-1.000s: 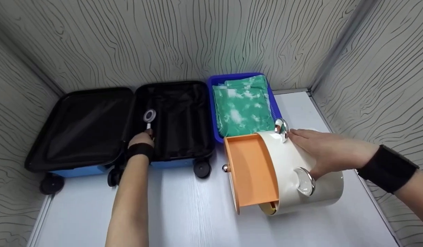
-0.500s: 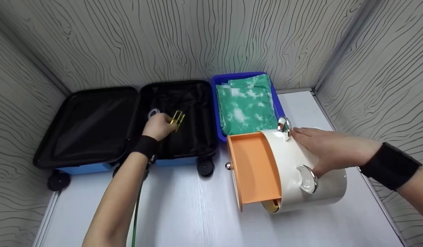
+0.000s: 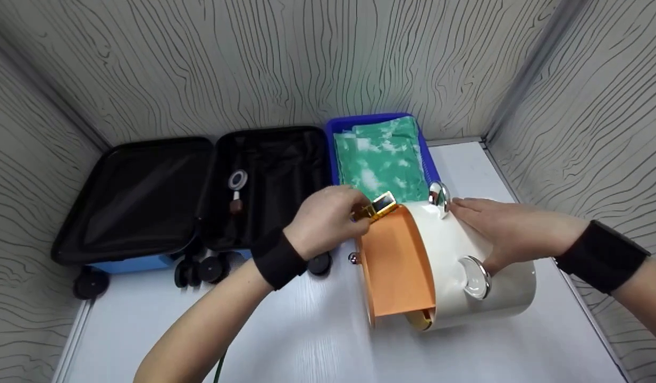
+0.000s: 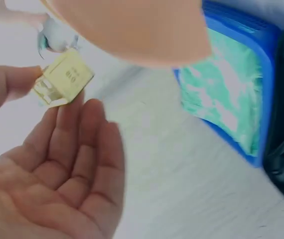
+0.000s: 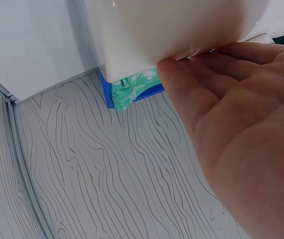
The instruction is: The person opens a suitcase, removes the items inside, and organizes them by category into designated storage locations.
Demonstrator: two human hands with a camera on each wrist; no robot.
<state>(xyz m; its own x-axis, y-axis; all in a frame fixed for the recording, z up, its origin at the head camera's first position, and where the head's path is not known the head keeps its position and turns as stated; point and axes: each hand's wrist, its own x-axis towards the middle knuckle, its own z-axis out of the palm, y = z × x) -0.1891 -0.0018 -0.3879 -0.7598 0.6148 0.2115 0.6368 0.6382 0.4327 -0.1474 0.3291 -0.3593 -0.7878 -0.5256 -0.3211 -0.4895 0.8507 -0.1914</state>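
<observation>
With our left hand [image 3: 329, 217], we are pinching a small, glossy gold, boxlike object [image 4: 67, 76] near the rectangular orange drawer [image 3: 398, 271]; it is seeming light, stiff, perhaps slick despite blur, opposite sides offering hold.

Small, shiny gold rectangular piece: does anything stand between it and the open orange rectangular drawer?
Nothing visible does. In the head view, the small gold rectangular piece shows at the far edge of the orange rectangular drawer, whose visible floor is bare. The piece's height is unclear, so that edge may need clearing.
</observation>
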